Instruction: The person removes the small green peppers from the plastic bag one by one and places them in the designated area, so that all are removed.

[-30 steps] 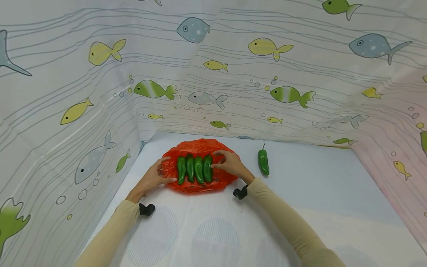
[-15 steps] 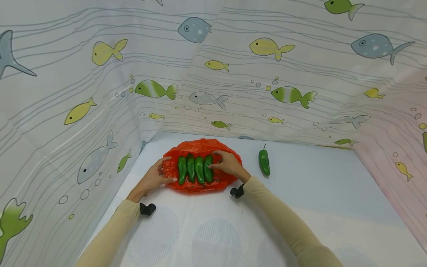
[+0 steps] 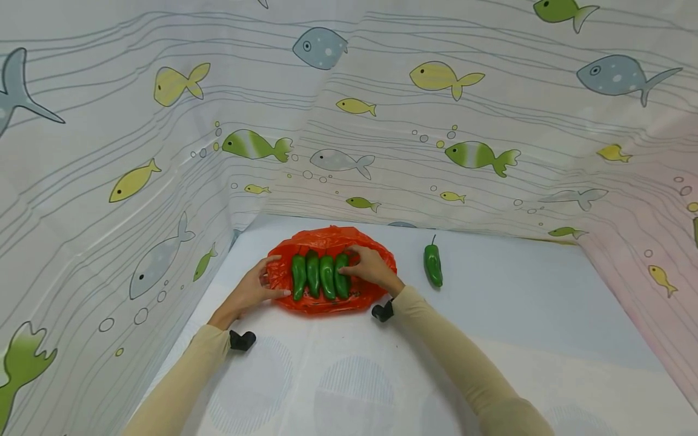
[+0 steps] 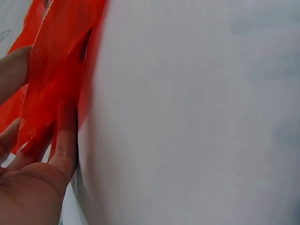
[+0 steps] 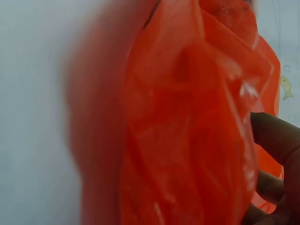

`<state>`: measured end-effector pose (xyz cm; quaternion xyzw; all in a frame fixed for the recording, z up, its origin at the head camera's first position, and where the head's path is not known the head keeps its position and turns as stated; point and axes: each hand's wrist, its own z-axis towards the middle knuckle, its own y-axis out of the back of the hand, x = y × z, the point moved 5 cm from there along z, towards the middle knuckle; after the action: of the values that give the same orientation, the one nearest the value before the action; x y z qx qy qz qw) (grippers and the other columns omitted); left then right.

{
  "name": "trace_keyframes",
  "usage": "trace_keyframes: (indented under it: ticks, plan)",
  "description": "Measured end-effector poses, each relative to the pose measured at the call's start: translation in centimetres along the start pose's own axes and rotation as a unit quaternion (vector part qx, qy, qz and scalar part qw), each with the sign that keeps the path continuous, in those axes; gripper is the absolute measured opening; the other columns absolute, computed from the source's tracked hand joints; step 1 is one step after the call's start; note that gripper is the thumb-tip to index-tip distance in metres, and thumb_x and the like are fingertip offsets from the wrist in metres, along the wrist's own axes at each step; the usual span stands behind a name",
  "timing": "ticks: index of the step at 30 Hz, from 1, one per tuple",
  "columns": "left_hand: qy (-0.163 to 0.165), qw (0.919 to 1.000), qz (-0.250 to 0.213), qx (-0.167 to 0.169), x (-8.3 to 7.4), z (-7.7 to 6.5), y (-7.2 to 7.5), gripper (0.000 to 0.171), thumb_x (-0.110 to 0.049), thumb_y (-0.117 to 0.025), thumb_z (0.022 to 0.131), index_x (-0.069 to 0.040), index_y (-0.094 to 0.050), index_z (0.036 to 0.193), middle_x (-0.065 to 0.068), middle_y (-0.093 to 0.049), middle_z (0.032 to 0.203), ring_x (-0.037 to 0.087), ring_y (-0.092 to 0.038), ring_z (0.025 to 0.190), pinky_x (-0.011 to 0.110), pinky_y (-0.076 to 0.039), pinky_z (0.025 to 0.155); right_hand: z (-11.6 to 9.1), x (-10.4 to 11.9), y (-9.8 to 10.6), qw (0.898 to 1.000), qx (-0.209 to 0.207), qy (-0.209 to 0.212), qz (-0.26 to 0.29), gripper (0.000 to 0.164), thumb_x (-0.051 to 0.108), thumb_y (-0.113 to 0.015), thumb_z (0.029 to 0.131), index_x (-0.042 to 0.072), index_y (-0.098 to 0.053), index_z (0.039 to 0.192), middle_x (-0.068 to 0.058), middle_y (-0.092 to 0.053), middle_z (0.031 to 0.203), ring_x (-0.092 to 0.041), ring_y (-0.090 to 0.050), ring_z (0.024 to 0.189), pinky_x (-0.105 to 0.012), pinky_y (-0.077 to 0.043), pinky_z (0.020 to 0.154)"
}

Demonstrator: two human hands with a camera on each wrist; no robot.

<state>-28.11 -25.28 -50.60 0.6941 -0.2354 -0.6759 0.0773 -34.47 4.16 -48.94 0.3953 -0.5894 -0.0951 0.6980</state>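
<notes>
Several green peppers lie side by side, stems away from me, in a crumpled red plastic bag. My left hand grips the bag's left side, thumb and fingers spread around its edge. In the left wrist view, some fingers show through the thin plastic. On the other side, my right hand bends over the bag's right part and pinches the rightmost pepper near its top. The right wrist view shows mostly the bag, with finger parts at its right; the pepper is hidden there.
One more green pepper lies alone on the pale table, right of the bag. Light sheeting printed with fish surrounds the table at the back and both sides. A black wrist camera sits on each wrist.
My right hand has moved slightly left, further over the rightmost pepper. The head view has shifted a little. The left hand and the lone pepper have stayed in place.
</notes>
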Motion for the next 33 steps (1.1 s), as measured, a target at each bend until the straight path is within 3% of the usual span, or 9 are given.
trace_keyframes:
  ticks: [10, 21, 28, 33]
  plan:
    - [-0.009, 1.0, 0.003, 0.0, -0.3, -0.1, 0.0, 0.096, -0.015, -0.088, 0.083, -0.011, -0.031, 0.159, 0.022, -0.042, 0.153, 0.044, -0.05, 0.127, 0.051, -0.047, 0.1, 0.2, 0.0, -0.3, 1.0, 0.007, -0.02, 0.008, 0.057, 0.035, -0.081, 0.09, 0.01, -0.062, 0.137, -0.009, -0.065, 0.131, -0.027, -0.059, 0.12, -0.044, -0.051, 0.101]
    - [0.007, 0.9999, -0.006, 0.004, -2.7, -1.0, -0.1, 0.089, -0.003, -0.082, 0.085, -0.001, -0.031, 0.158, 0.029, -0.038, 0.153, 0.049, -0.046, 0.128, 0.055, -0.045, 0.102, 0.2, 0.1, -0.4, 0.999, 0.014, -0.025, 0.036, 0.057, 0.033, -0.083, 0.088, 0.013, -0.063, 0.138, -0.007, -0.064, 0.13, -0.025, -0.058, 0.117, -0.043, -0.052, 0.099]
    - [-0.002, 1.0, -0.005, -0.005, -1.2, -0.3, 0.0, 0.093, -0.011, -0.086, 0.084, -0.008, -0.031, 0.159, 0.024, -0.041, 0.153, 0.045, -0.048, 0.128, 0.053, -0.045, 0.103, -0.1, 0.4, -0.1, 0.999, 0.007, -0.011, 0.053, 0.053, 0.03, -0.085, 0.087, 0.015, -0.066, 0.134, -0.006, -0.064, 0.125, -0.026, -0.058, 0.115, -0.039, -0.056, 0.092]
    - [0.006, 0.9999, -0.005, -0.008, -0.3, -0.2, 0.0, 0.096, -0.017, -0.089, 0.082, -0.012, -0.033, 0.159, 0.021, -0.042, 0.153, 0.043, -0.048, 0.129, 0.052, -0.046, 0.103, -0.3, 0.5, 0.0, 0.998, 0.005, -0.001, 0.063, 0.054, 0.03, -0.085, 0.087, 0.014, -0.066, 0.136, -0.006, -0.064, 0.13, -0.027, -0.056, 0.122, -0.042, -0.055, 0.096]
